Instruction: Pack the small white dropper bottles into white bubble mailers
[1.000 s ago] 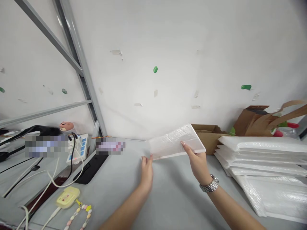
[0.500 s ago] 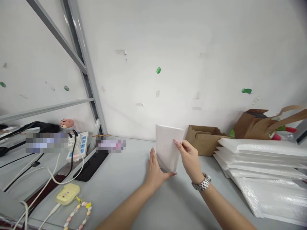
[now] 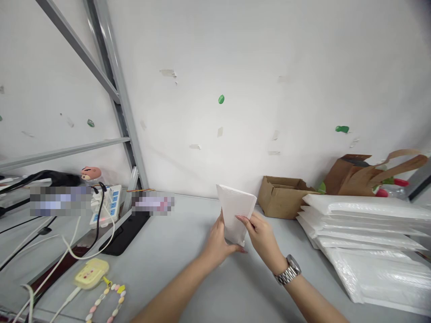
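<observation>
A thin white rectangular stack that looks like paper sheets (image 3: 235, 211) stands nearly upright over the grey table, its top leaning slightly left. My left hand (image 3: 217, 242) grips its lower left side, with the thumb along the bottom edge and the other fingers partly hidden behind. On the right side my right hand (image 3: 261, 233) pinches it, thumb on the front face, fingers behind the edge. A silver metal watch is on my right wrist. Whether the stack's bottom touches the table I cannot tell.
White bubble mailers (image 3: 363, 242) are piled at the right. Behind them stand an open cardboard box (image 3: 283, 202) and a brown paper bag (image 3: 350, 177). Leftward lie a black flat object (image 3: 126, 235), a power strip (image 3: 114, 204), cables and a yellow case (image 3: 90, 272) with a bead strap.
My right hand has slid lower and further behind the white stack. The stack has dropped slightly and turned a little. My left hand has closed further round its side.
</observation>
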{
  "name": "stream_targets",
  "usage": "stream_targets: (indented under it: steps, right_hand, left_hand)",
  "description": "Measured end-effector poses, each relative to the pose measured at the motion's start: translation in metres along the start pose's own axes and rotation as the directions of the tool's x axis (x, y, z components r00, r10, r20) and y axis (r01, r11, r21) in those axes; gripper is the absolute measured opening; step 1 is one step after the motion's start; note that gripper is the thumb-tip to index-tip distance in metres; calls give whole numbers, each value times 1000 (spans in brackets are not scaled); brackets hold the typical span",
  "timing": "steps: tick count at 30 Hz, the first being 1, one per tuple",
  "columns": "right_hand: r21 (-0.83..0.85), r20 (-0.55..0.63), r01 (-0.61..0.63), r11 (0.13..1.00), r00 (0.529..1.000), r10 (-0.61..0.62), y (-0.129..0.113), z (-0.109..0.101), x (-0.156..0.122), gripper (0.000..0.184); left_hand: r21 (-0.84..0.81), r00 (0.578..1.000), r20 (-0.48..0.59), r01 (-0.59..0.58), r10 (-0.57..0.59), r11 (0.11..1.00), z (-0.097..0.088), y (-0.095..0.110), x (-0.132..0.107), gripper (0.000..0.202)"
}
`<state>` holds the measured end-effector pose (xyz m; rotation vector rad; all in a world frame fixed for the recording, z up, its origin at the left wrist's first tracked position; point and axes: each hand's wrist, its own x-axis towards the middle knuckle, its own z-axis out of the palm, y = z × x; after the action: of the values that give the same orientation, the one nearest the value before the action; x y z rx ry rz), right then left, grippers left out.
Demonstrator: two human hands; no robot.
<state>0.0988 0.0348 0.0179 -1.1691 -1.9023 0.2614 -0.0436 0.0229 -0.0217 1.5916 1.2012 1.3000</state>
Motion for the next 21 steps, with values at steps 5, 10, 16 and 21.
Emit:
stream_targets:
  steps: [5,10,16,21]
  right_hand:
    - [27,-33,-60,998,998,61,3,-21,10,44]
    - [112,-115,-187,976,973,200,4,-48,19,50]
    - [201,-222,-285,937,918,328,12,-71,16,51]
    - [291,-274,-328,899,871,407,19,-80,14,54]
  left_hand:
    - [126,999,51,10,-17,992,1,-5,-1,128]
    - [203,983,50,165,-178,965,-1,-4,0,127]
    - [328,950,168,196,-261,924,2,-4,-4,115]
    - [313,941,166,235,-296,920,3,-3,-7,117]
